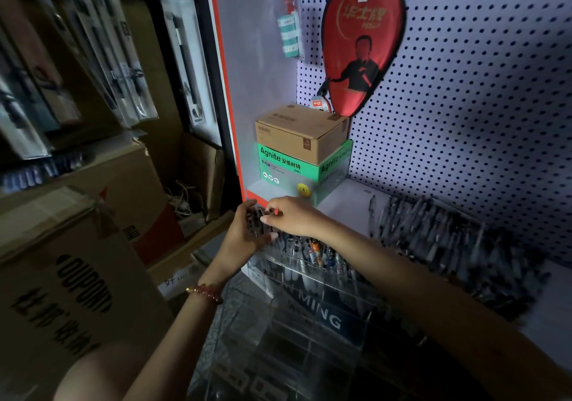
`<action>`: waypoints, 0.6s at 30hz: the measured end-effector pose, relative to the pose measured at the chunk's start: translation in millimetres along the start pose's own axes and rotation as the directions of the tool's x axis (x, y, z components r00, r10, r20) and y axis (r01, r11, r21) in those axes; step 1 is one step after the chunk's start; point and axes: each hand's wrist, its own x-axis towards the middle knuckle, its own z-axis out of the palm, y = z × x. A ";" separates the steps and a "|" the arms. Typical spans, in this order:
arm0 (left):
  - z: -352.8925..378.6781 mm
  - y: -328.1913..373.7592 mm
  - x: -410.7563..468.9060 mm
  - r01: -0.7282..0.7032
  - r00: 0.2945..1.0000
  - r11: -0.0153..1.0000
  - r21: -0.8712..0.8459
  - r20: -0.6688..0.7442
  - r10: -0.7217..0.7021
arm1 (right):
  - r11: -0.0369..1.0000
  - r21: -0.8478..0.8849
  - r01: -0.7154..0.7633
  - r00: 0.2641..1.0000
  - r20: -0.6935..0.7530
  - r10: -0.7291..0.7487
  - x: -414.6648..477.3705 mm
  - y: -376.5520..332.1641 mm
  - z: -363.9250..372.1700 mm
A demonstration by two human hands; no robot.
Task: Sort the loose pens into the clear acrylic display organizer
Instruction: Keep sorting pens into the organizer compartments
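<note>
Left hand [244, 233], fingers curled round a bundle of dark pens [254, 222], above the rear left corner of the clear acrylic organizer [309, 310], which stands at the front edge of the white shelf [349, 205]; right hand [294, 216] pinches the top of one pen in that bundle between thumb and forefinger. Upright pens [315, 250] fill the organizer's rear row. A pile of loose pens [448, 239] lies toward the shelf's right side, and a cardboard box [297, 134] sits on a green box [288, 165] in its rear left corner.
</note>
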 end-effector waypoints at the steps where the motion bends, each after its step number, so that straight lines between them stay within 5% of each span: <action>1: 0.5 -1.0 0.6 -0.001 1.000 1.000 0.002 -0.003 0.001 | 1.000 -0.020 -0.008 1.000 0.013 0.009 1.3 -0.1 0.4; 11: 9.1 -1.2 5.5 -0.093 0.985 0.987 0.133 -0.130 0.110 | 0.976 0.200 -0.088 0.994 0.082 0.073 3.1 2.9 0.1; 18: 11.6 -2.6 3.1 -0.152 0.976 0.953 0.262 -0.114 0.187 | 0.981 0.193 -0.026 0.991 0.131 0.000 -6.9 4.9 -8.6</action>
